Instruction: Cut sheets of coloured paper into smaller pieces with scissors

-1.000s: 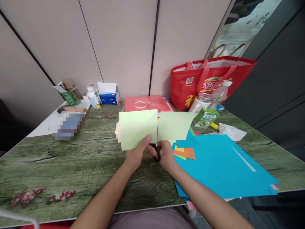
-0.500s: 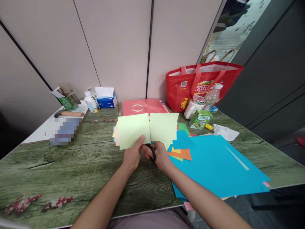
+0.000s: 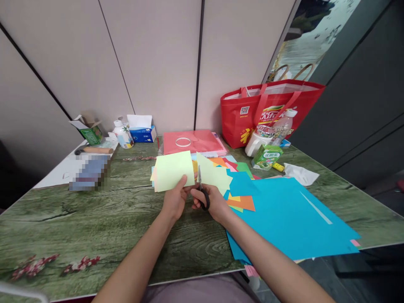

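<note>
Pinched between the thumb and fingers of my left hand [image 3: 175, 200] is a piece of pale green paper [image 3: 175, 170], held up above the table. My right hand [image 3: 211, 201] grips a pair of scissors [image 3: 205, 198] by the black handles, blades pointing away from me. Just right of the blades lies a second pale green piece [image 3: 213, 173], on top of other coloured paper scraps; it is apart from the left one. Both hands are close together, their fingertips nearly touching. Peach, yellow and blue sheet edges show behind the left piece.
Large blue sheets [image 3: 293, 219] cover the right side, with orange and yellow scraps [image 3: 244, 203] at their edge. Behind are a red paper pack [image 3: 205, 142], a red bag [image 3: 236, 126], a green carton [image 3: 267, 157], a white mug [image 3: 255, 144] and a tissue box [image 3: 143, 134].
The pale green paper has come apart at the scissors. Its right part has dropped onto the scraps, while the left part stays in my left hand.
</note>
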`<action>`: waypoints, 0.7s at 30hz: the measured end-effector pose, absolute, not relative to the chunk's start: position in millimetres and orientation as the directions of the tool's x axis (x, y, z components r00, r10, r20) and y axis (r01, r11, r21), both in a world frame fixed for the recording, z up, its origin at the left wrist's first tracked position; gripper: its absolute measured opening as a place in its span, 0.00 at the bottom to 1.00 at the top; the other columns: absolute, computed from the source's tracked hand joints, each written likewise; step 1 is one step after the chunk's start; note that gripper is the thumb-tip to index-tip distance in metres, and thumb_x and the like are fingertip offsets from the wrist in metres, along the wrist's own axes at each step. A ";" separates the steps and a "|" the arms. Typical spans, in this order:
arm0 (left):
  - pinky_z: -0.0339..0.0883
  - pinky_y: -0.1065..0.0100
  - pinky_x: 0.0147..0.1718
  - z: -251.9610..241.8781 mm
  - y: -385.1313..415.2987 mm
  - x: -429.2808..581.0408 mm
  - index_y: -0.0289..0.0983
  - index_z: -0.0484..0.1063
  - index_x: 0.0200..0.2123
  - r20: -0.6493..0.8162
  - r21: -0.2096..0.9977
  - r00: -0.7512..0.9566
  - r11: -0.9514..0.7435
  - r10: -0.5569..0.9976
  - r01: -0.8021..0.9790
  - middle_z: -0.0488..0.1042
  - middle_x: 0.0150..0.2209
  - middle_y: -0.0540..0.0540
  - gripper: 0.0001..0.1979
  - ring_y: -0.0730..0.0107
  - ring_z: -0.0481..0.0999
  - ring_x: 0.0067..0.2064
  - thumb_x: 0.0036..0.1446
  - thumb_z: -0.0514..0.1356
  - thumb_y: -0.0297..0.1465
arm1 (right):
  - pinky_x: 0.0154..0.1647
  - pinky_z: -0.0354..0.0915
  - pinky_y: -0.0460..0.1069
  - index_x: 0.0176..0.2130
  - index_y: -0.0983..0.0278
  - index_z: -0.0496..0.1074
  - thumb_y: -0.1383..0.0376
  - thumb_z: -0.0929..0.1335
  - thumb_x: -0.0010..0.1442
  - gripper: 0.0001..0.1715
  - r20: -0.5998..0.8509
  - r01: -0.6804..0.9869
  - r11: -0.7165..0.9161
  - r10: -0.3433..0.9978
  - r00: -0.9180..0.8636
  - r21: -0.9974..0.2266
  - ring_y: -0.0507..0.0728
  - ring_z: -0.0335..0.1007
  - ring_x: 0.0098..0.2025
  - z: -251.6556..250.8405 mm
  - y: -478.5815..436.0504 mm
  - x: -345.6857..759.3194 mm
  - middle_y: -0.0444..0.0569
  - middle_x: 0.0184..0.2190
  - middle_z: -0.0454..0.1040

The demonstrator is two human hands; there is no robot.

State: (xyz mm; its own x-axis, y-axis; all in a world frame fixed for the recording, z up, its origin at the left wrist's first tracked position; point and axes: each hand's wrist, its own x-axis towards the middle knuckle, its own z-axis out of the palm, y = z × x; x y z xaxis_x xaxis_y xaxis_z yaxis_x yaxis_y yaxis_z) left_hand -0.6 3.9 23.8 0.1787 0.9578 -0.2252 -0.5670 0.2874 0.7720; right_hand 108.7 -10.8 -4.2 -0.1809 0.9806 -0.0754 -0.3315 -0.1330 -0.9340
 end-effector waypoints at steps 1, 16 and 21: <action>0.62 0.69 0.13 22.6 4.3 -0.6 0.29 0.71 0.36 -0.213 0.796 0.175 0.274 0.961 -0.540 0.76 0.24 0.42 0.16 0.68 0.70 0.18 0.46 0.61 0.34 | 0.22 0.66 0.45 0.28 0.66 0.67 0.56 0.71 0.46 0.16 -0.076 -0.325 -0.131 0.981 -0.178 -0.936 0.46 0.59 0.16 -4.3 -11.0 108.8 0.38 0.14 0.65; 0.68 0.66 0.21 14.0 9.0 -4.3 0.31 0.73 0.28 -0.051 0.989 -0.047 0.044 0.998 -0.140 0.76 0.21 0.46 0.13 0.68 0.72 0.19 0.42 0.64 0.36 | 0.30 0.64 0.46 0.39 0.64 0.65 0.58 0.71 0.46 0.22 0.217 -0.075 0.248 0.933 0.287 -0.966 0.52 0.68 0.28 11.9 -14.8 116.0 0.43 0.25 0.72; 0.65 0.65 0.21 11.3 0.9 0.8 0.35 0.72 0.17 0.020 0.990 0.121 -0.036 0.992 0.135 0.70 0.14 0.49 0.11 0.66 0.70 0.18 0.38 0.66 0.37 | 0.26 0.64 0.47 0.41 0.65 0.64 0.57 0.70 0.46 0.24 0.045 -0.177 0.105 0.949 0.311 -0.979 0.54 0.68 0.25 3.9 -6.2 124.6 0.45 0.25 0.73</action>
State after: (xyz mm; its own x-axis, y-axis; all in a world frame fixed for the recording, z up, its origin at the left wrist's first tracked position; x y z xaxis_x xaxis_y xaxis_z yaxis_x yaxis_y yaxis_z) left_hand 0.8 0.9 11.3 0.1214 0.9924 0.0200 0.1346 -0.0364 0.9902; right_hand 124.6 -6.2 3.9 0.3108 0.9494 0.0454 -0.1774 0.1048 -0.9785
